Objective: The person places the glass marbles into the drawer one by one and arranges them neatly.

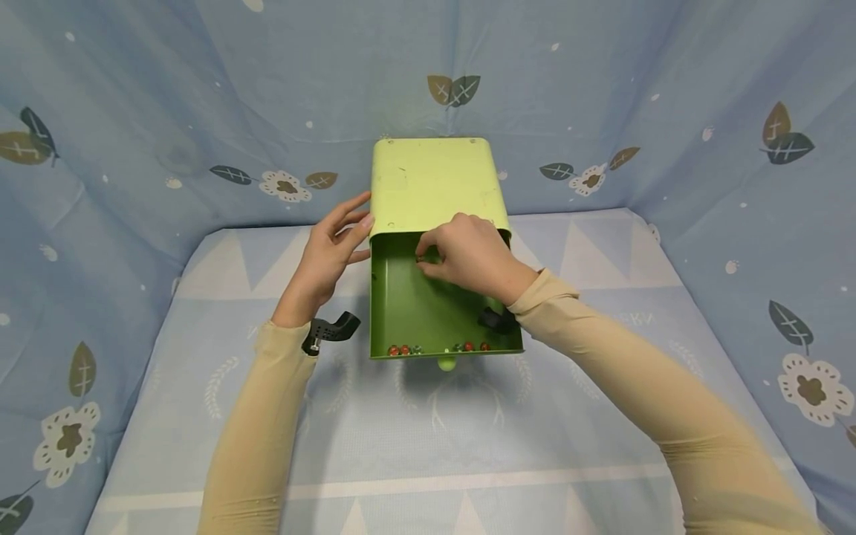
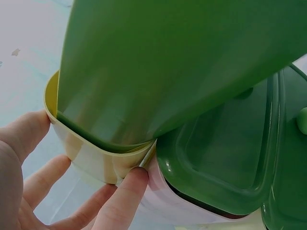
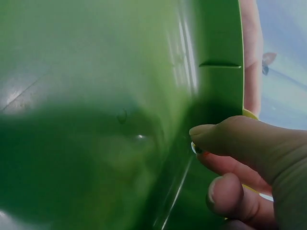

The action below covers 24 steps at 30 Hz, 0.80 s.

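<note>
A dark green drawer (image 1: 435, 319) is pulled out from a yellow-green drawer box (image 1: 435, 182). Over its left part, my right hand (image 1: 471, 256) pinches a small marble (image 3: 194, 148) between thumb and fingertip, close to the drawer's side wall. Red marbles (image 1: 404, 350) and greenish ones line the inside of the drawer front, several in all. My left hand (image 1: 324, 256) rests spread fingers against the box's left side near its front edge. In the left wrist view, those fingertips (image 2: 132, 179) touch the casing just under the drawer.
A round green knob (image 1: 446, 363) sticks out from the drawer front. Below this drawer, another closed green drawer front (image 2: 216, 158) shows in the left wrist view. Blue patterned cloth (image 1: 568, 96) hangs behind and at both sides, and a pale patterned cloth (image 1: 374, 453) covers the table.
</note>
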### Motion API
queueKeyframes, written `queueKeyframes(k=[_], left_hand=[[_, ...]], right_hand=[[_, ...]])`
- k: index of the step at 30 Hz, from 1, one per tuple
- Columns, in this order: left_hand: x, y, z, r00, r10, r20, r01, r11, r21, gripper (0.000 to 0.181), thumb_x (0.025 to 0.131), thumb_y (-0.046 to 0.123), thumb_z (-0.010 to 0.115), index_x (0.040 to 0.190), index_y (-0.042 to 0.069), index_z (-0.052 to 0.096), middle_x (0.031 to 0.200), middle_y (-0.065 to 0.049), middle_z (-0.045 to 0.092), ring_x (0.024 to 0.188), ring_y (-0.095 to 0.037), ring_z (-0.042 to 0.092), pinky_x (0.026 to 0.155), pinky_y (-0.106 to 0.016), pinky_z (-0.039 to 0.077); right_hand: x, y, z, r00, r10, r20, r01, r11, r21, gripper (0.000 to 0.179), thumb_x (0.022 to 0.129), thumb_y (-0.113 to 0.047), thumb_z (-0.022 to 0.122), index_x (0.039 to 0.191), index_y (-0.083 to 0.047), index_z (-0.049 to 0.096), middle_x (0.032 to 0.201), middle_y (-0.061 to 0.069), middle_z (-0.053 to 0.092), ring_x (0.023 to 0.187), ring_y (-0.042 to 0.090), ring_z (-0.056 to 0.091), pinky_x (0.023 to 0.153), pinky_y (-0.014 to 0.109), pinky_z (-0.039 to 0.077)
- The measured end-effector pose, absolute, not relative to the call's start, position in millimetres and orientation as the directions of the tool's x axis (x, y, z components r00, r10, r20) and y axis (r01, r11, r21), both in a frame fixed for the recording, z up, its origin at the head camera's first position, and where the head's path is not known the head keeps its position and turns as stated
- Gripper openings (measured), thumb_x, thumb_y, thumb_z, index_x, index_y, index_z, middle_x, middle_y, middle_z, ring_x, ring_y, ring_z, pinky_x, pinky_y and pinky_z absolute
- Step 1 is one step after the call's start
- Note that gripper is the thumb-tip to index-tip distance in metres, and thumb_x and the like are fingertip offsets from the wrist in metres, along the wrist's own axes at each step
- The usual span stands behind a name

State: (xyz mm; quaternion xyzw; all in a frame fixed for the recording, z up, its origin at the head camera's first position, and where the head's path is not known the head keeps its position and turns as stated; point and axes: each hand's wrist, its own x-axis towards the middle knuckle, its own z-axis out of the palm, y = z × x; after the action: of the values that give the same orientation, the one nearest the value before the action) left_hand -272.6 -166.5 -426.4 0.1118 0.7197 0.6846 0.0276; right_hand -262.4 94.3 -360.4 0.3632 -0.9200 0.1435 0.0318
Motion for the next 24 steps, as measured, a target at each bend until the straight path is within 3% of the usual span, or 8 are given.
queueKeyframes(k=[24], left_hand=[[-273.6,-168.3,-428.7,-0.972,0.205,0.118,0.129,0.04,0.991,0.057,0.115,0.035,0.063,0.169,0.027,0.046,0.159,-0.015,0.048,0.144,-0.032,0.056,0.112,-0.056,0.057]], right_hand=[[-263.0,91.2,-371.7,-0.726,-0.674,0.137,-0.686,0.692,-0.225,0.012,0.099,-0.025,0.086,0.108,-0.016,0.088,0.064,-0.004,0.064,0.057,0.013,0.058,0.048,0.032,0.048]])
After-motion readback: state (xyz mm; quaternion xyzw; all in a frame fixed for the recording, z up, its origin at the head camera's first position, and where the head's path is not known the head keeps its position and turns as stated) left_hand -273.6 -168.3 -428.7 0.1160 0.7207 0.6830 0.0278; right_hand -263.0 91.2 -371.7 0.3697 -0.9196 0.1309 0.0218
